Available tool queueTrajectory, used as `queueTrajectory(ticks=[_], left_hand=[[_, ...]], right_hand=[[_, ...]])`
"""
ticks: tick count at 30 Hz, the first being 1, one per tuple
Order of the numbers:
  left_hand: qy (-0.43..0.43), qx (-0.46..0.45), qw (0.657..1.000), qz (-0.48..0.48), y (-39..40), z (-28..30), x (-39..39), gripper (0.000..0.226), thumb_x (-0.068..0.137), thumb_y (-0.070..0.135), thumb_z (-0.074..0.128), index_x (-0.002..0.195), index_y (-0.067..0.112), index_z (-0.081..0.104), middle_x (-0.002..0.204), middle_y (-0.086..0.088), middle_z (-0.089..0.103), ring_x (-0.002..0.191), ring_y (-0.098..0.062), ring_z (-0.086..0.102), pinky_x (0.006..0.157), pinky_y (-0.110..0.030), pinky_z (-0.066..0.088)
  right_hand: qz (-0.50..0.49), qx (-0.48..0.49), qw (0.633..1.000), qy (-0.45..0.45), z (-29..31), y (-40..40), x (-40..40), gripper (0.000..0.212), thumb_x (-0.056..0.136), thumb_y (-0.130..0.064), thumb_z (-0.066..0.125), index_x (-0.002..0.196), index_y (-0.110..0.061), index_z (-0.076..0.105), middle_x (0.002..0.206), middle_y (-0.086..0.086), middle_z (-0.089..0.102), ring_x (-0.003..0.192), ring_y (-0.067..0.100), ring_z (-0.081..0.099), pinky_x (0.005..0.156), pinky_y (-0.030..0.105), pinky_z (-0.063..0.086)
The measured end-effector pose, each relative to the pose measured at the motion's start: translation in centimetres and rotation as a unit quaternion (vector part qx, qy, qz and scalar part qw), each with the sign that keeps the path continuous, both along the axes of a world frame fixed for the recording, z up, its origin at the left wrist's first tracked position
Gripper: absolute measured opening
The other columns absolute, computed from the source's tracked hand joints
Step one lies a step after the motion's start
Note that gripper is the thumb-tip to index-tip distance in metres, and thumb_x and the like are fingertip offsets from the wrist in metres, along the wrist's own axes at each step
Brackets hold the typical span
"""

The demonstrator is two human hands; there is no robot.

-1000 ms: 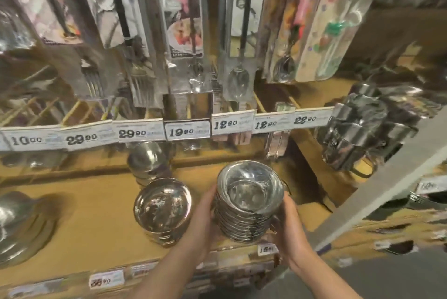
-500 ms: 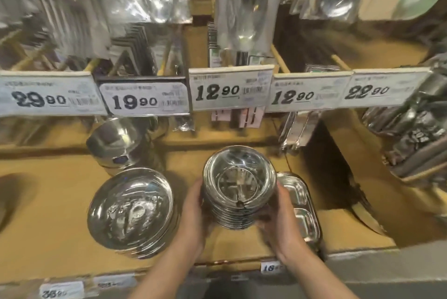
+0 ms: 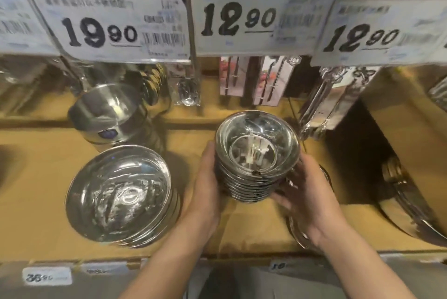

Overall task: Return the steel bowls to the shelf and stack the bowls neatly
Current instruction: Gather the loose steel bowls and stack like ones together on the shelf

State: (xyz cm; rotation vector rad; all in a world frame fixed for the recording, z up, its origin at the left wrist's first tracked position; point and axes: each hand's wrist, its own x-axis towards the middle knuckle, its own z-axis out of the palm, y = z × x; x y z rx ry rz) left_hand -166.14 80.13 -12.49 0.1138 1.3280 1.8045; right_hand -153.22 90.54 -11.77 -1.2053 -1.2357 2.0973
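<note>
Small bowl stack [image 3: 257, 156] clasped between left hand [image 3: 205, 182] and right hand [image 3: 307, 192], both grips closed on its sides. Axis upright. Bare shelf [image 3: 36, 177] directly beneath; larger bowl stack [image 3: 121, 194] just left of left grip.

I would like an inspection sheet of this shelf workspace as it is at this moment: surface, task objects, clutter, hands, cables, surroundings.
Surface: brown cardboard-lined shelf, bare patches at left and front.
Job's things: stack of small steel bowls, nested, held between both hands; whether it rests on the shelf cannot be told. Stack of larger bowls stands to its left, apart from it.
Clutter: tilted steel pot behind the larger bowls; steel tray partly hidden under the right hand.
Grippers: left hand and right hand press the small stack's sides.
Cables: nothing seen.
Surroundings: price tags above; packaged utensils hanging behind.
</note>
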Motion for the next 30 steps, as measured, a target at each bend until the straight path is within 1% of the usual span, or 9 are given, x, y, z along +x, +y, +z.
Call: queueTrajectory(ticks=[4,11,15,19,21,23,25,28,30], left_hand=[[0.027,-0.007,0.999,-0.032,0.2,0.2,-0.2,0.046,0.100,0.061,0.034,0.090,0.049,0.077,0.092,0.023,0.077,0.081,0.005,0.071,0.085,-0.039,0.052],[0.037,-0.007,0.996,-0.079,0.6,1.1,0.3,0.050,0.102,0.061,0.027,0.085,0.058,0.075,0.087,0.030,0.074,0.080,0.012,0.069,0.058,-0.012,0.056],[0.032,0.010,0.994,-0.100,0.8,2.2,0.7,0.056,0.104,0.055,0.028,0.077,0.056,0.076,0.081,0.031,0.074,0.074,0.012,0.069,0.056,-0.013,0.056],[0.046,0.008,0.995,-0.091,-0.2,3.0,1.0,0.055,0.106,0.050,0.028,0.075,0.064,0.072,0.078,0.041,0.068,0.071,0.023,0.063,0.054,-0.009,0.054],[0.053,-0.003,0.995,-0.082,-1.4,3.7,1.4,0.060,0.108,0.045,0.029,0.069,0.071,0.066,0.072,0.049,0.062,0.067,0.030,0.057,0.060,-0.017,0.055],[0.062,-0.027,0.994,-0.085,-2.9,4.3,2.0,0.062,0.107,0.043,0.032,0.063,0.075,0.062,0.069,0.052,0.058,0.066,0.032,0.054,0.069,-0.027,0.044],[0.085,-0.069,0.991,-0.083,-4.8,4.3,2.6,0.055,0.106,0.044,0.038,0.067,0.067,0.068,0.074,0.045,0.065,0.071,0.027,0.059,0.073,-0.029,0.041],[0.061,-0.112,0.989,-0.074,-8.7,4.7,3.1,0.024,0.100,0.049,0.049,0.103,0.041,0.071,0.093,0.028,0.073,0.088,0.010,0.067,0.078,-0.029,0.048],[0.060,-0.120,0.986,-0.095,-11.2,5.9,3.2,0.025,0.101,0.043,0.049,0.110,0.031,0.068,0.088,0.026,0.075,0.082,0.008,0.069,0.070,-0.022,0.054]], right_hand=[[-0.005,0.025,0.999,-0.026,0.4,0.0,0.3,0.029,0.092,-0.059,0.053,0.103,-0.045,0.075,0.110,-0.015,0.076,0.116,0.016,0.066,0.105,0.045,0.049],[0.001,0.082,0.992,-0.095,1.1,0.4,0.9,0.041,0.093,-0.063,0.046,0.115,-0.038,0.069,0.117,-0.010,0.074,0.111,0.013,0.067,0.099,0.036,0.050],[-0.008,0.073,0.992,-0.103,1.8,0.2,1.2,0.049,0.094,-0.066,0.042,0.129,-0.036,0.061,0.125,-0.009,0.067,0.115,0.013,0.060,0.101,0.035,0.044],[-0.017,0.047,0.993,-0.102,2.4,-0.6,1.6,0.034,0.099,-0.060,0.036,0.112,-0.041,0.062,0.119,-0.013,0.065,0.112,0.011,0.059,0.098,0.033,0.045],[-0.032,0.025,0.994,-0.106,2.8,-1.3,2.0,0.035,0.100,-0.058,0.037,0.109,-0.036,0.064,0.114,-0.010,0.067,0.110,0.011,0.059,0.095,0.032,0.045],[-0.044,0.011,0.993,-0.110,3.2,-2.5,2.3,0.039,0.099,-0.057,0.040,0.114,-0.032,0.065,0.111,-0.009,0.069,0.107,0.010,0.061,0.089,0.030,0.047],[-0.043,0.004,0.992,-0.115,3.8,-4.1,2.5,0.041,0.098,-0.058,0.041,0.118,-0.031,0.065,0.111,-0.009,0.070,0.106,0.009,0.062,0.083,0.030,0.047],[-0.033,-0.006,0.993,-0.112,4.6,-6.9,2.8,0.041,0.099,-0.057,0.041,0.119,-0.030,0.064,0.117,-0.006,0.069,0.104,0.009,0.063,0.080,0.032,0.047],[-0.015,-0.002,0.994,-0.108,5.3,-8.8,2.7,0.045,0.101,-0.055,0.039,0.125,-0.026,0.063,0.119,-0.003,0.070,0.104,0.012,0.065,0.080,0.033,0.047]])
